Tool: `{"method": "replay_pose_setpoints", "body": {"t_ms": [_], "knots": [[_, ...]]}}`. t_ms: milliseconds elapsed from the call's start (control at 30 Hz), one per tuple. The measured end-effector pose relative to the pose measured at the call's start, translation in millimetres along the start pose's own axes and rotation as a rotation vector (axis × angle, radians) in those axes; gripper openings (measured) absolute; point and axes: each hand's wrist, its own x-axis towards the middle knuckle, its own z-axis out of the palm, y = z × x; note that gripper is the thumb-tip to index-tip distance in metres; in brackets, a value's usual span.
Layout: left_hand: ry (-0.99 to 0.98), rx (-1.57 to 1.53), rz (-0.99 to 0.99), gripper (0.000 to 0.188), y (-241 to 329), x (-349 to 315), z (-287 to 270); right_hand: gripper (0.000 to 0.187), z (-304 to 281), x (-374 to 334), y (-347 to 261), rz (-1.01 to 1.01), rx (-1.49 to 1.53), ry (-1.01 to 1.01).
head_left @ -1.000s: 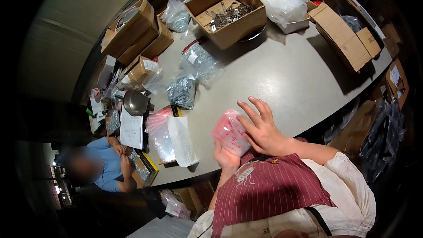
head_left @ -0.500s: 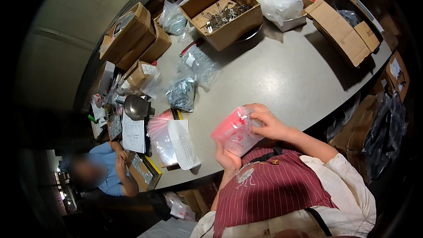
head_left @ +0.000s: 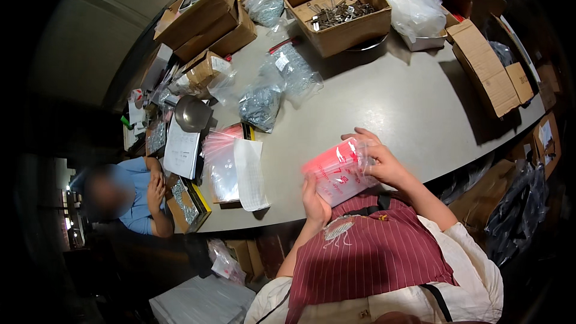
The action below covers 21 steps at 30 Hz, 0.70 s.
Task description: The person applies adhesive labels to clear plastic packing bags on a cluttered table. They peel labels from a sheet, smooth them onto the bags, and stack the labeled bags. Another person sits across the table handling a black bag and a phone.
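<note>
Above the near edge of the table, a clear plastic bag (head_left: 339,171) with red print and a red-pink stack inside is held between both hands. My left hand (head_left: 315,202) grips its left side, thumb up along the face. My right hand (head_left: 382,159) is closed on the bag's right end, pinching the loose plastic there. Left of the bag lie a white sheet (head_left: 251,174) and a pile of clear zip bags with pink edges (head_left: 222,165).
Bags of small metal parts (head_left: 261,105) lie mid-table. At the back stands a cardboard box (head_left: 348,39) of metal pieces. An open carton (head_left: 483,63) is at the right. A metal bowl (head_left: 192,114) sits by papers at the left, where a person in blue (head_left: 135,195) sits.
The whole view has shifted, moving the table's things rightward and up. The bag has turned so more of its printed face shows, and my right fingers have moved onto its end.
</note>
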Motion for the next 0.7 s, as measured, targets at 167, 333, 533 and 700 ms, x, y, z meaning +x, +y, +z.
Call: {"method": "replay_pose_setpoints", "body": {"t_ms": [167, 333, 533, 700], "knots": [[-0.066, -0.119, -0.094, 0.038, -6, 16, -6, 0.037, -1, 3, -17, -0.079, 0.147, 0.124], [-0.086, 0.003, -0.053, 0.033, -5, 18, -1, 0.034, -6, 7, -32, -0.171, 0.068, 0.261], [-0.056, 0.121, -0.085, 0.028, -10, 21, -5, 0.025, -9, 7, -45, -0.188, -0.121, 0.353], [0.041, 0.199, -0.102, 0.025, -23, 33, -27, 0.017, -7, 5, -65, -0.303, -0.242, 0.410]]}}
